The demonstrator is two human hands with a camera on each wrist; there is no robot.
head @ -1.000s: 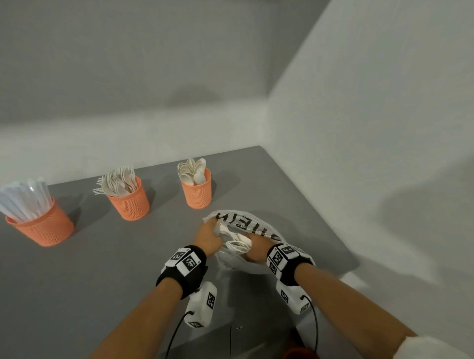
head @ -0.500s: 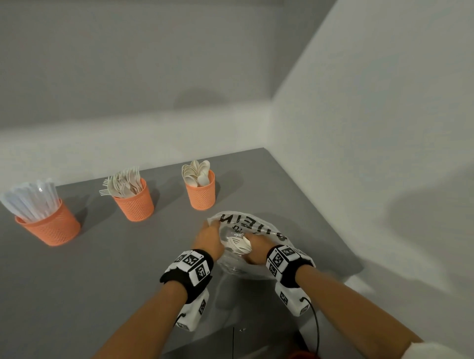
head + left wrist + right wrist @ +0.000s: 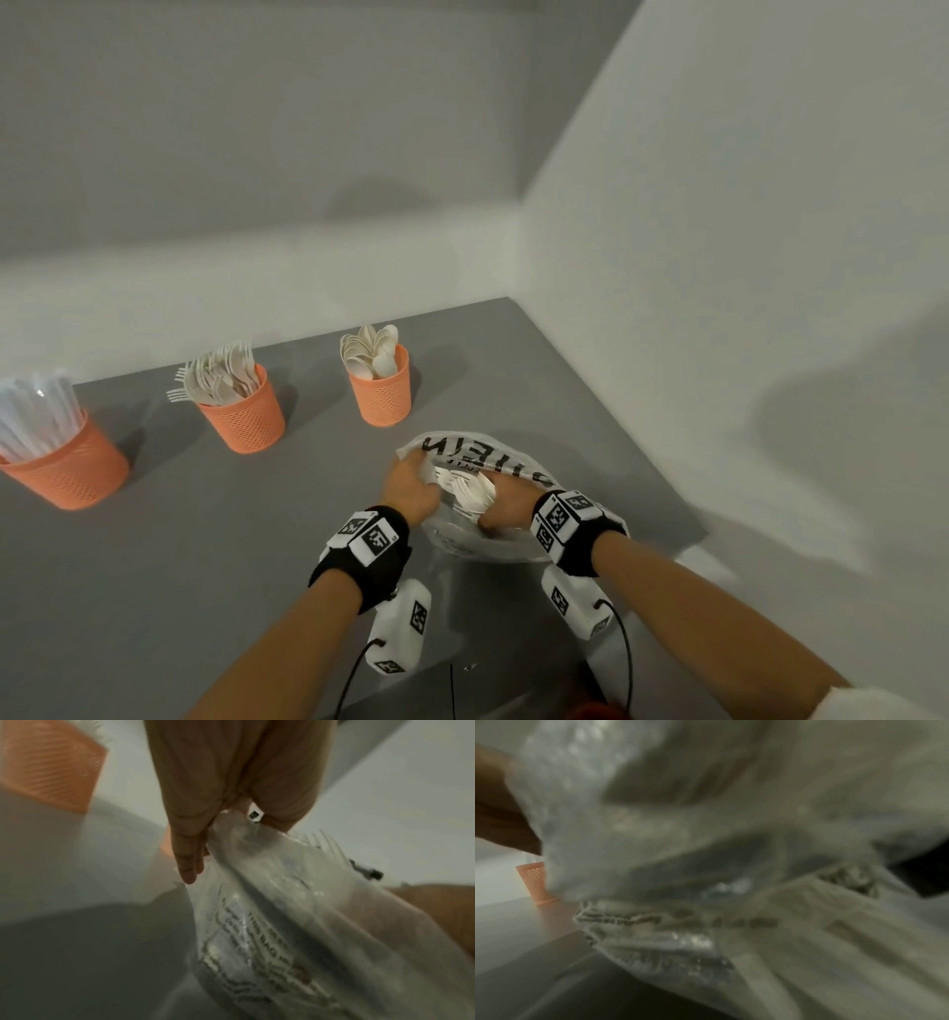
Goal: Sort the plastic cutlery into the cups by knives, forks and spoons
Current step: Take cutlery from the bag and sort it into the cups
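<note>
A translucent plastic bag [image 3: 462, 449] with black lettering lies on the grey table [image 3: 205, 539]. My left hand [image 3: 411, 488] pinches the bag's [image 3: 270, 902] near edge between thumb and fingers [image 3: 189, 862]. My right hand [image 3: 500, 506] sits at the bag's mouth, fingers curled round a bundle of white cutlery [image 3: 467, 491]. Fork tines [image 3: 326, 841] show through the plastic. Three orange mesh cups stand at the back: knives [image 3: 61, 462] at the left, forks [image 3: 241, 411] in the middle, spoons [image 3: 382, 390] nearest the bag. The right wrist view is blurred and mostly filled by the bag [image 3: 731, 841].
White walls close the table's far side and right side [image 3: 719, 308], and the bag lies near the right corner. Bare grey tabletop stretches left of my hands in front of the cups. One orange cup [image 3: 535, 882] shows beyond the bag in the right wrist view.
Both hands have stayed at the bag's mouth, shifting only slightly. The bundle of white cutlery between them sits a little further out than half a second ago.
</note>
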